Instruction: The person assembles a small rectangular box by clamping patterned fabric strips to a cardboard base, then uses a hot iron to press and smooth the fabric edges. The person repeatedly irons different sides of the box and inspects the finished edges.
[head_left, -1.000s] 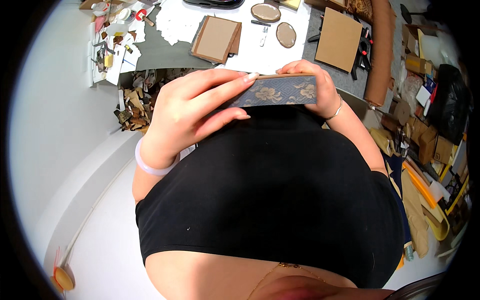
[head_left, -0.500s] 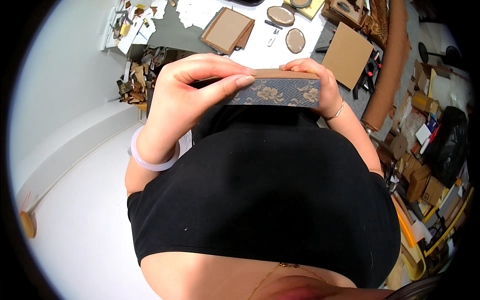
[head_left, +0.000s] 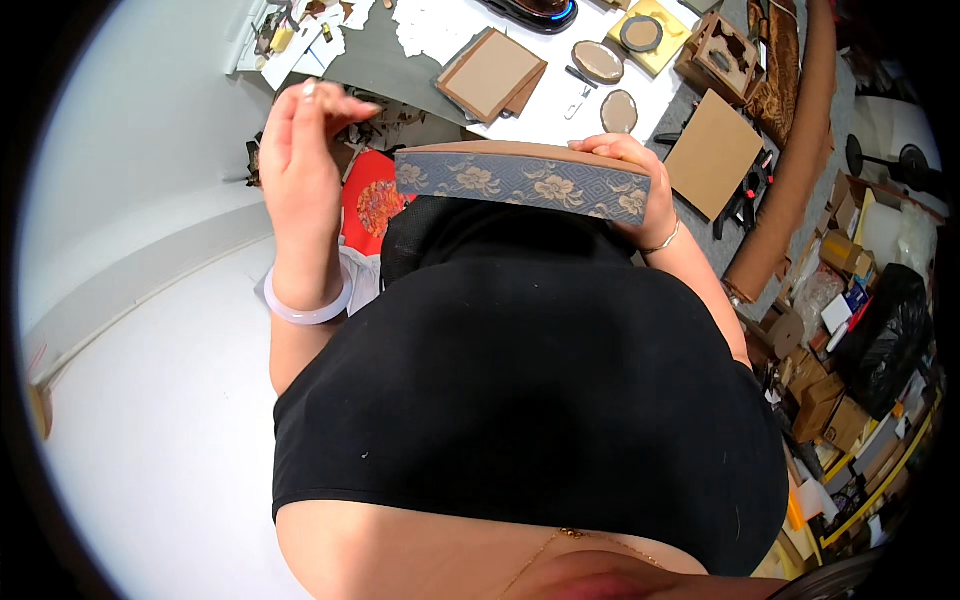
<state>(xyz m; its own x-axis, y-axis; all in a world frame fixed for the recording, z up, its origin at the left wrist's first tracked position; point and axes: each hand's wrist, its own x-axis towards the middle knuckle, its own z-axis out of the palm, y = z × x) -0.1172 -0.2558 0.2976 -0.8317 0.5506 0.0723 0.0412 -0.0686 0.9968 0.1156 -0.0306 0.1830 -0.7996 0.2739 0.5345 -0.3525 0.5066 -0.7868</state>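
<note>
A flat box [head_left: 520,183] with a blue side strip patterned with beige flowers is held in front of my chest. Its upper face is plain brown, seen at a narrow angle. My right hand [head_left: 640,180] grips the right end, fingers over the top edge; its thumb is hidden. My left hand [head_left: 305,170] is raised to the left, apart from the box. Its fingers are loosely bent, and I see nothing held in them. Below and beside it shows a red piece with a round, multicoloured pattern [head_left: 380,205].
Brown boards [head_left: 492,75] lie stacked on the table, near oval pieces [head_left: 598,62] and a small clip-like tool [head_left: 577,103]. Farther right are a larger board [head_left: 714,155], black clamps [head_left: 748,190] and a long brown roll [head_left: 785,190]. Boxes and bags crowd the right side.
My left hand has let go of the box and moved up and left, uncovering the box's left end and the red piece. My right hand keeps its hold. The view has shifted slightly.
</note>
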